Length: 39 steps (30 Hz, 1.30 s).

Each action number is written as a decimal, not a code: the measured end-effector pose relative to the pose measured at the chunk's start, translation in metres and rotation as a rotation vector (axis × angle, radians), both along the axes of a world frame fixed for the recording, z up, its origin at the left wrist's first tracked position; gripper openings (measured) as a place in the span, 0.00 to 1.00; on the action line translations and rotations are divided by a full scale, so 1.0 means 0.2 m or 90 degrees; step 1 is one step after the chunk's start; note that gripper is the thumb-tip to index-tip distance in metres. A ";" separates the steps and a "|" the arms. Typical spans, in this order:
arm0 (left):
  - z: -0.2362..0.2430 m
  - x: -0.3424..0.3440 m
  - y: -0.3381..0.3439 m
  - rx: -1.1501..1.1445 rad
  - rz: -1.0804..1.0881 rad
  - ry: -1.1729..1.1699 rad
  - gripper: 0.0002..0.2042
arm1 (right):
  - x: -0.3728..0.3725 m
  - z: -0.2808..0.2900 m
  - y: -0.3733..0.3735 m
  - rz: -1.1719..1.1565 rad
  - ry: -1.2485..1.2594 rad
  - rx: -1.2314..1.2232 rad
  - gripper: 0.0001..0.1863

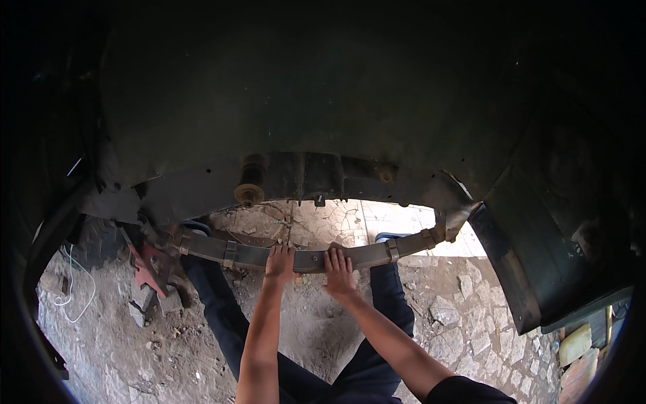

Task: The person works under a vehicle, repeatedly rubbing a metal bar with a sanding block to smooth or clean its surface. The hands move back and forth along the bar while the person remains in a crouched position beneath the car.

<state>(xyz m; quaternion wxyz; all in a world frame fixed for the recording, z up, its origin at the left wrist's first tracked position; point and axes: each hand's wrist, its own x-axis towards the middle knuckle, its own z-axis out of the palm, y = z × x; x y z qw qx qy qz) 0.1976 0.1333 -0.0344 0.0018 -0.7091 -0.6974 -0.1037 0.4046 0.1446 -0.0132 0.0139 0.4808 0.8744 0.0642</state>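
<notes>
A curved, banded steel leaf spring (356, 256) spans crosswise beneath the dark underside of a vehicle body. My left hand (279, 264) grips it near the middle, fingers over its upper part and thumb low on the right. Just right of that, my right hand (340, 276) lies against the same spring with fingers extended and slightly apart. A rusty cylindrical mount (249, 192) projects from the dark frame (323, 178) above my hands.
My legs (390, 303) straddle the dusty broken-stone ground (457, 316). A red metal stand (148, 269) is under the spring's left end, near a white cable (91, 289). A dark body panel (538, 269) hangs at the right, with stone slabs (575, 343) beyond.
</notes>
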 end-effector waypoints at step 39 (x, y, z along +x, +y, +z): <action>0.03 0.03 -0.03 -0.038 0.031 -0.032 0.44 | 0.12 0.03 0.11 0.052 -0.085 -0.012 0.59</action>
